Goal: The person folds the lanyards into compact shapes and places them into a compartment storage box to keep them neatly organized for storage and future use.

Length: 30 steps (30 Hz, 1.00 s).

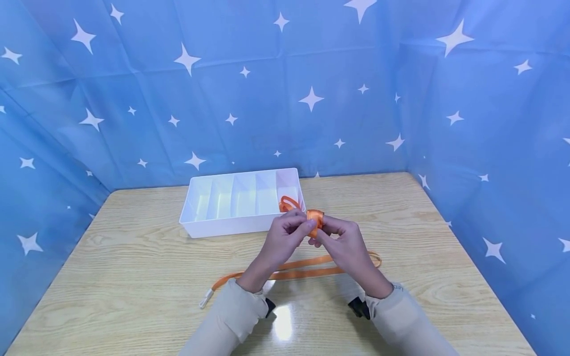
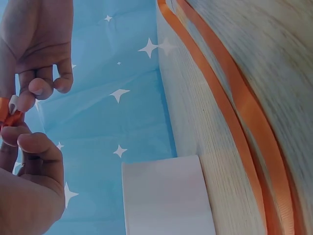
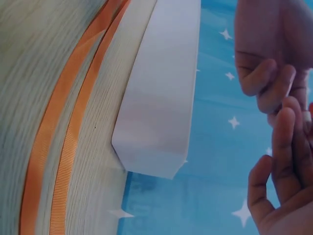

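In the head view, a rolled-up orange lanyard (image 1: 315, 217) is raised above the table. My left hand (image 1: 285, 236) pinches its left side with thumb and fingers. From the right, my right hand (image 1: 344, 243) pinches the same roll. A bit of white clip (image 2: 13, 104) pokes out of the roll in the left wrist view. Beneath my hands, a second orange lanyard (image 1: 305, 273) lies stretched in a long loop, its white clip (image 1: 206, 298) toward the left. In the right wrist view the roll is mostly hidden behind fingers.
A white box (image 1: 231, 225) with several compartments stands behind my hands, toward the left. Its rightmost compartment contains an orange lanyard (image 1: 288, 202). The wooden table (image 1: 133, 267) ends at a blue star-printed curtain (image 1: 249, 99) at the back and sides.
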Available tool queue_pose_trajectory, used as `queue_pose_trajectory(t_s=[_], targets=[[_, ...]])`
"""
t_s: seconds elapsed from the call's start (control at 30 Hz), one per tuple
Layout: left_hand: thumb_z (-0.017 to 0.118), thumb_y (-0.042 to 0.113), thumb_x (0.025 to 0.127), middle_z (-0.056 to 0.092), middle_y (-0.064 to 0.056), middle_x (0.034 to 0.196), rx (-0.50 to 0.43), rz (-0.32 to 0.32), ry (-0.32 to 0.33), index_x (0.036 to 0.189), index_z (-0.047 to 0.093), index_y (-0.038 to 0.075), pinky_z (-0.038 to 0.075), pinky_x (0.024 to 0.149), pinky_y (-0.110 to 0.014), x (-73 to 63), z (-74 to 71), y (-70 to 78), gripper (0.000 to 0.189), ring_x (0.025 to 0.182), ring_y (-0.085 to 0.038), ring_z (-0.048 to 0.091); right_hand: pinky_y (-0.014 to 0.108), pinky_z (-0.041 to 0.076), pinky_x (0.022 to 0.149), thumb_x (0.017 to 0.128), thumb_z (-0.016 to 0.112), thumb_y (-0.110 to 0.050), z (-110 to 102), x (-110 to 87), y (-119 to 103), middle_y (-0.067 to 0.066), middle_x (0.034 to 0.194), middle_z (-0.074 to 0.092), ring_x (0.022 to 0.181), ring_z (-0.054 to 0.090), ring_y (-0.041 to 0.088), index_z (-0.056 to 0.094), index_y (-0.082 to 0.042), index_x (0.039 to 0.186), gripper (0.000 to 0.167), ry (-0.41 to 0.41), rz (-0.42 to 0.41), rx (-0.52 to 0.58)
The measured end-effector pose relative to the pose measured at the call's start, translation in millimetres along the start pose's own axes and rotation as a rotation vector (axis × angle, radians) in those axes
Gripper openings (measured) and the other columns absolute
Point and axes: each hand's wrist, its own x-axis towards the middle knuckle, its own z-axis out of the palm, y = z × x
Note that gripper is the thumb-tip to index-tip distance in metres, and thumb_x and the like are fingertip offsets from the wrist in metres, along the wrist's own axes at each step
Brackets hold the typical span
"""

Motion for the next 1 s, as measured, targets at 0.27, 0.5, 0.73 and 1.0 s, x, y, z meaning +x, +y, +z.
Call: queue_pose_trajectory(t_s=[0.27, 0.5, 0.73, 1.0], targets=[[0.061, 0.002, 0.097, 0.063, -0.009, 0.094, -0.029, -0.039, -0.006, 0.093, 0.076, -0.005, 0.043, 0.066, -0.022, -1.8, -3.9, 2.0, 0.017, 0.084, -0.017, 0.052, 0.03, 0.054, 0.055, 0.094, 0.067, -0.003, 2.2, -1.8, 0.7, 0.004, 0.074, 0.071, 0.061, 0.062, 0.018, 0.073, -0.001, 0.11, 0.017, -0.028, -0.032, -0.046], [0.062, 0.009, 0.098, 0.053, -0.007, 0.078, -0.036, -0.042, -0.018, 0.084, 0.075, -0.002, 0.039, 0.062, -0.026, -1.5, -7.4, 2.4, 0.022, 0.076, -0.019, 0.048, 0.031, 0.051, 0.051, 0.097, 0.06, 0.002, 0.0, -1.8, 4.0, 0.006, 0.073, 0.069, 0.055, 0.057, 0.018, 0.07, 0.001, 0.115, 0.021, -0.1, -0.055, -0.018], [0.062, 0.008, 0.098, 0.055, -0.008, 0.08, -0.043, -0.013, -0.008, 0.091, 0.076, -0.003, 0.038, 0.056, -0.024, -2.8, -10.0, 1.1, 0.019, 0.07, -0.019, 0.046, 0.029, 0.052, 0.053, 0.099, 0.055, 0.003, -1.2, -0.1, 4.2, 0.012, 0.077, 0.068, 0.057, 0.06, 0.018, 0.065, 0.005, 0.122, 0.025, -0.175, -0.097, 0.004], [0.063, 0.007, 0.097, 0.06, -0.007, 0.087, 0.005, -0.004, 0.031, 0.096, 0.075, -0.005, 0.038, 0.059, -0.021, -3.5, -12.0, 2.7, 0.017, 0.071, -0.015, 0.048, 0.029, 0.055, 0.061, 0.105, 0.043, -0.001, -0.8, 1.2, 1.6, 0.014, 0.084, 0.067, 0.063, 0.062, 0.024, 0.058, 0.008, 0.131, 0.031, -0.246, -0.084, 0.084]])
